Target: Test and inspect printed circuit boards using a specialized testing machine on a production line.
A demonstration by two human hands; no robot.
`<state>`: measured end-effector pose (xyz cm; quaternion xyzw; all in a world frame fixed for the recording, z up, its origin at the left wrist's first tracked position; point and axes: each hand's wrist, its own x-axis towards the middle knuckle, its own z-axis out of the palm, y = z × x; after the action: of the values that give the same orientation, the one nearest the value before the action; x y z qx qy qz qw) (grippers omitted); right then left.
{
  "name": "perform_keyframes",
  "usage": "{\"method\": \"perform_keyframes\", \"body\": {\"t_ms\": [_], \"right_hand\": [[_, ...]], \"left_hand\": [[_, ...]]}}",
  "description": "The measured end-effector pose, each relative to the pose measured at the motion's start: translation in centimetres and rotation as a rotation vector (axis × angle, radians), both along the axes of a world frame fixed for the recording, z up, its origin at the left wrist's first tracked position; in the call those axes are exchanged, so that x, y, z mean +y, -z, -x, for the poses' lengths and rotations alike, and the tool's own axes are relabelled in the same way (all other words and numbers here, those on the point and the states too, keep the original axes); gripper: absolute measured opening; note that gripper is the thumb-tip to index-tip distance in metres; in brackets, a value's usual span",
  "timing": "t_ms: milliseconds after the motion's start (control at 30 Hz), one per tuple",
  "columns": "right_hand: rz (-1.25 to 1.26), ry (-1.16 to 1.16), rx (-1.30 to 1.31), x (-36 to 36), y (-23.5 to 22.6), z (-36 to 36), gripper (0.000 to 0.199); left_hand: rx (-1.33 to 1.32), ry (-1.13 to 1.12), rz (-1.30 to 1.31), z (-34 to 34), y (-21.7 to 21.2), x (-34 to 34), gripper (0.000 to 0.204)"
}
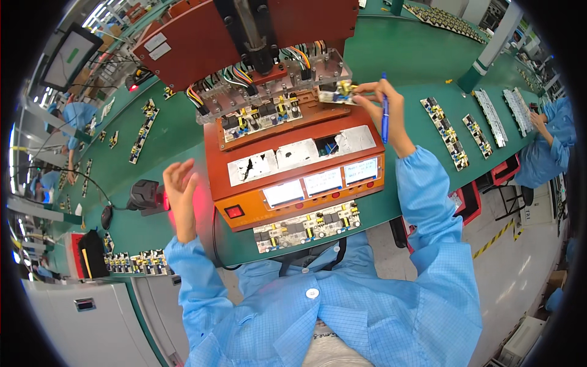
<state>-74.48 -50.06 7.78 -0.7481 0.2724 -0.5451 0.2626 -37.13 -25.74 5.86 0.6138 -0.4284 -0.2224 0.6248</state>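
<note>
My right hand (386,111) pinches the end of a small circuit board (334,94) at the right end of the fixture. A blue pen (385,122) stands upright against the same hand, tucked by its fingers. More circuit boards (263,120) sit in the fixture under a clear plate with wires and pins (278,81). My left hand (181,186) hovers left of the orange test box (244,213), fingers apart and holding nothing. Its three small screens (323,182) are lit. In front of the box lies a strip of circuit boards (307,227).
A red press frame (202,40) rises behind the fixture. A scanner (147,197) glowing red stands left, beside a mouse (106,216). Board strips (444,133) lie on the green bench (403,165) to the right. At far right, a co-worker in blue (553,144) handles parts.
</note>
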Motion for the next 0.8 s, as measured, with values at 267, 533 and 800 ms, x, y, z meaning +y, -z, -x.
{"method": "perform_keyframes", "body": {"t_ms": [267, 533, 800], "right_hand": [[-0.009, -0.274, 0.176, -1.3, -0.7, -2.6, 0.043], [0.035, -0.181, 0.341, -1.0, -0.5, -1.8, 0.043], [-0.011, 0.139, 0.091, 5.6, -0.4, 2.8, 0.039]], "left_hand": [[0.038, -0.184, -0.102, -2.7, 3.1, 7.4, 0.036], [-0.237, -0.285, 0.245, -2.2, -5.1, 1.0, 0.017], [-0.328, 0.036, 0.250, 8.0, -31.0, -16.9, 0.039]]}}
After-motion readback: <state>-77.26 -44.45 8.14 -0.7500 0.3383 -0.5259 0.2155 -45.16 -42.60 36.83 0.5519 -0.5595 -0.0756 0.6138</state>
